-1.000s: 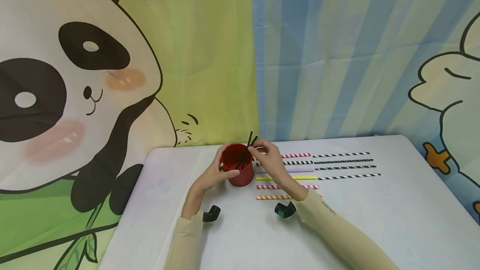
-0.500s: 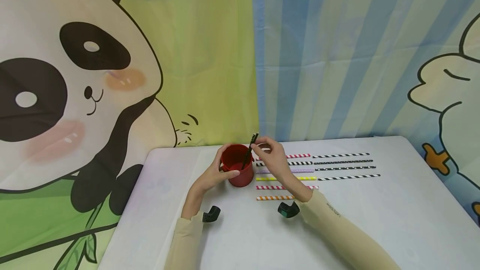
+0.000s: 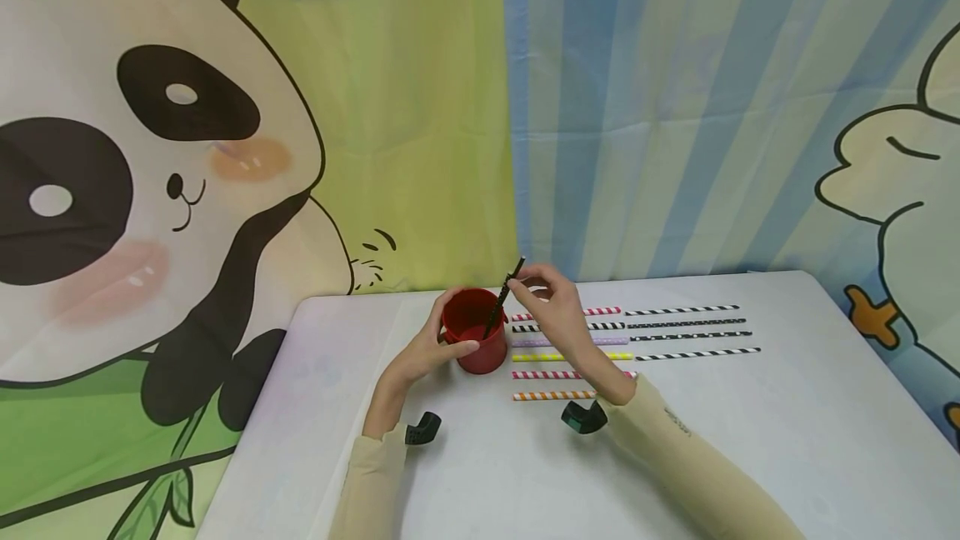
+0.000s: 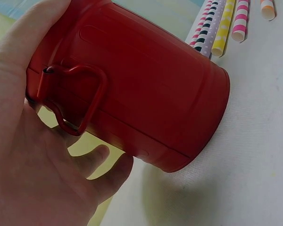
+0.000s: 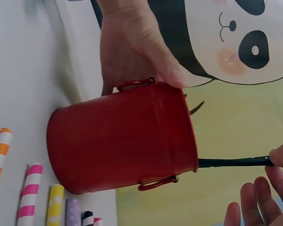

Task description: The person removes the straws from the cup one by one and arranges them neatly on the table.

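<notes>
At frame centre, the right hand (image 3: pixel 551 307) still pinches the black straw (image 3: pixel 501 300), now upright in the red cup (image 3: pixel 475 340) the left hand (image 3: pixel 427 350) grips.

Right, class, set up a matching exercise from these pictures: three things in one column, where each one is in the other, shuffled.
Things:
1. red cup
2. black straw
3. orange striped straw

Places:
A. flat on the table, nearest the person
B. gripped by the left hand
C. standing in the cup, pinched by the right hand

Pairs: 1-B, 2-C, 3-A
</notes>
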The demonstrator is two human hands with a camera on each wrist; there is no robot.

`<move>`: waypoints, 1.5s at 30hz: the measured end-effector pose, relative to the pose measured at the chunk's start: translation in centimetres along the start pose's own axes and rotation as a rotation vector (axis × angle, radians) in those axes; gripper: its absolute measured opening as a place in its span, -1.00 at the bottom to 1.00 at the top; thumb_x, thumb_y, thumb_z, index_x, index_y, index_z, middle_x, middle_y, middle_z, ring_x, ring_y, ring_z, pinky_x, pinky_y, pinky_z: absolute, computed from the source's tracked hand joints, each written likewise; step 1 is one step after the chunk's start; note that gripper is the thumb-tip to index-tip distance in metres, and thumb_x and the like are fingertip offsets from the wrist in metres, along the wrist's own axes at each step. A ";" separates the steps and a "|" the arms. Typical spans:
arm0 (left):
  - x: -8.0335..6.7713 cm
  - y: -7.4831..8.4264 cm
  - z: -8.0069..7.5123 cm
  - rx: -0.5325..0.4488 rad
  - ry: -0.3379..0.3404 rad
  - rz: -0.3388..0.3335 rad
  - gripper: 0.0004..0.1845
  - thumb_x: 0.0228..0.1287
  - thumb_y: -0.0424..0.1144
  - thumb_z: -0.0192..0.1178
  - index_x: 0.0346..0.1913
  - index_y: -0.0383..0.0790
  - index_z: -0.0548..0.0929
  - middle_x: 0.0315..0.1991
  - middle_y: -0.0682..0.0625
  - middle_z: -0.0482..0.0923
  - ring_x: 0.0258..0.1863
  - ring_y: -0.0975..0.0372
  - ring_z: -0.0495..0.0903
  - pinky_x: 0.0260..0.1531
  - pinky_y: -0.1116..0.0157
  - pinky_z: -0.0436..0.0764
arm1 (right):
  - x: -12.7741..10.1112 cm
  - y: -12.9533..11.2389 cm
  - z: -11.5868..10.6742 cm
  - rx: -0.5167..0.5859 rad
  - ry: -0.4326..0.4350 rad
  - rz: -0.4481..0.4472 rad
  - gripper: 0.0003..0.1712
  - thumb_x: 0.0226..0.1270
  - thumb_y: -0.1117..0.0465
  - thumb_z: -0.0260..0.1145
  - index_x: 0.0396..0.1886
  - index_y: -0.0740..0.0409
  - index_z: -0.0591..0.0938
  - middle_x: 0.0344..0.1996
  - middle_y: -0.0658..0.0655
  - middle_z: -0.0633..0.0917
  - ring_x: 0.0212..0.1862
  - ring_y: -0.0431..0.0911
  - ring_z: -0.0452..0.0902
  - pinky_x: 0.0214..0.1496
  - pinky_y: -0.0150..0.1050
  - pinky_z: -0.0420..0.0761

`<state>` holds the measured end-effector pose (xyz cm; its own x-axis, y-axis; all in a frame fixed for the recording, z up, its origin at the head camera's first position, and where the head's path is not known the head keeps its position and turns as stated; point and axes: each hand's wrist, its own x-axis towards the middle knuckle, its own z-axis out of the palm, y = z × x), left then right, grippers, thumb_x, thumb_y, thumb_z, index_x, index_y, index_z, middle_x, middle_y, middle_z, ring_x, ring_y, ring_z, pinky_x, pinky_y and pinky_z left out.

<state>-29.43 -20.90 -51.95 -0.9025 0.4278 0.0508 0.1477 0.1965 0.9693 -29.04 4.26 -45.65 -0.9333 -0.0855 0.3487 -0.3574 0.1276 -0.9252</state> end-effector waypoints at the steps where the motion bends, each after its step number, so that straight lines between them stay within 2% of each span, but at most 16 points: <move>1: 0.0 0.0 0.0 0.002 0.000 -0.002 0.02 0.23 -0.26 0.39 0.59 0.00 -0.07 0.44 0.03 0.21 0.45 0.06 0.17 0.34 -0.15 0.36 | 0.0 -0.2 -0.1 0.002 0.002 -0.003 -0.75 0.38 0.13 0.38 -0.05 0.15 0.67 -0.06 0.16 0.67 0.00 0.01 0.63 0.04 -0.34 0.61; 6: 0.0 0.0 0.1 0.007 -0.005 0.006 0.02 0.23 -0.23 0.39 0.59 0.03 -0.06 0.45 0.03 0.20 0.45 0.06 0.17 0.33 -0.14 0.38 | 0.0 -1.4 -0.7 -0.007 0.009 -0.015 -0.74 0.41 0.20 0.35 -0.01 0.24 0.65 -0.02 0.23 0.65 0.04 0.07 0.61 0.17 -0.13 0.59; 9: 0.0 -0.1 0.1 0.002 -0.001 0.007 0.01 0.23 -0.22 0.40 0.59 0.05 -0.05 0.45 0.01 0.20 0.45 0.05 0.17 0.34 -0.17 0.37 | -0.3 -3.0 -1.1 -0.016 0.013 -0.026 -0.76 0.42 0.26 0.32 -0.01 0.30 0.64 -0.02 0.27 0.64 0.03 0.08 0.60 0.18 -0.06 0.59; 11: -0.1 -0.1 0.0 0.002 0.003 0.002 0.01 0.23 -0.21 0.40 0.59 0.06 -0.05 0.45 0.01 0.20 0.45 0.05 0.16 0.34 -0.15 0.37 | -0.5 -4.2 -1.4 -0.018 0.020 -0.035 -0.77 0.42 0.30 0.31 -0.02 0.33 0.63 -0.04 0.29 0.64 0.01 0.04 0.60 0.18 -0.06 0.59; 15: -0.1 -0.1 0.0 0.004 0.006 -0.007 0.01 0.23 -0.21 0.40 0.59 0.08 -0.04 0.45 0.02 0.20 0.45 0.06 0.16 0.33 -0.08 0.37 | -0.9 -5.8 -2.0 -0.011 0.031 -0.071 -0.80 0.42 0.36 0.28 -0.04 0.39 0.62 -0.07 0.30 0.65 -0.03 -0.13 0.60 0.14 -0.20 0.60; 24: -0.1 0.3 0.0 0.015 -0.003 0.002 0.02 0.23 -0.20 0.40 0.59 0.05 -0.06 0.45 0.02 0.19 0.45 0.06 0.16 0.30 -0.02 0.42 | -0.5 -3.9 -3.3 0.040 0.063 -0.129 -0.80 0.42 0.32 0.30 -0.02 0.27 0.64 -0.08 0.13 0.66 -0.03 -0.22 0.61 0.10 -0.33 0.59; 32: -0.1 0.1 0.0 0.019 -0.001 0.004 0.03 0.23 -0.19 0.41 0.59 0.04 -0.07 0.45 0.04 0.18 0.45 0.08 0.16 0.28 0.03 0.43 | -0.7 -4.7 -4.4 0.069 0.088 -0.152 -0.78 0.42 0.20 0.34 -0.04 0.20 0.66 -0.08 0.11 0.67 -0.03 -0.15 0.62 0.09 -0.34 0.58; 35: 0.0 0.0 -0.1 0.016 0.002 -0.001 0.02 0.23 -0.21 0.40 0.59 0.08 -0.05 0.45 0.03 0.18 0.45 0.07 0.16 0.30 -0.01 0.42 | -0.9 -5.2 -4.7 0.072 0.090 -0.167 -0.78 0.42 0.21 0.33 -0.03 0.21 0.65 -0.08 0.11 0.67 -0.03 -0.14 0.62 0.09 -0.32 0.58; 41: -0.1 0.0 -0.1 0.010 0.006 -0.016 -0.02 0.23 -0.21 0.40 0.55 0.26 -0.01 0.46 0.04 0.18 0.47 0.05 0.14 0.33 -0.06 0.38 | -1.3 -6.0 -5.4 0.080 0.094 -0.201 -0.82 0.43 0.27 0.31 -0.04 0.22 0.65 -0.08 0.13 0.66 -0.03 -0.12 0.61 0.09 -0.31 0.57; 45: -0.1 -0.1 -0.1 0.013 0.003 -0.011 -0.02 0.23 -0.19 0.40 0.56 0.25 -0.01 0.46 0.03 0.17 0.47 0.04 0.14 0.32 -0.04 0.39 | -1.6 -6.3 -5.8 0.088 0.090 -0.230 -0.84 0.42 0.31 0.30 -0.05 0.23 0.65 -0.07 0.19 0.65 -0.01 -0.11 0.60 0.10 -0.32 0.57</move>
<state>-29.39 -20.99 -52.00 -0.9054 0.4227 0.0406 0.1428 0.2130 0.9666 -25.52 9.32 -39.45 -0.8283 -0.0141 0.5601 -0.5602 0.0284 -0.8279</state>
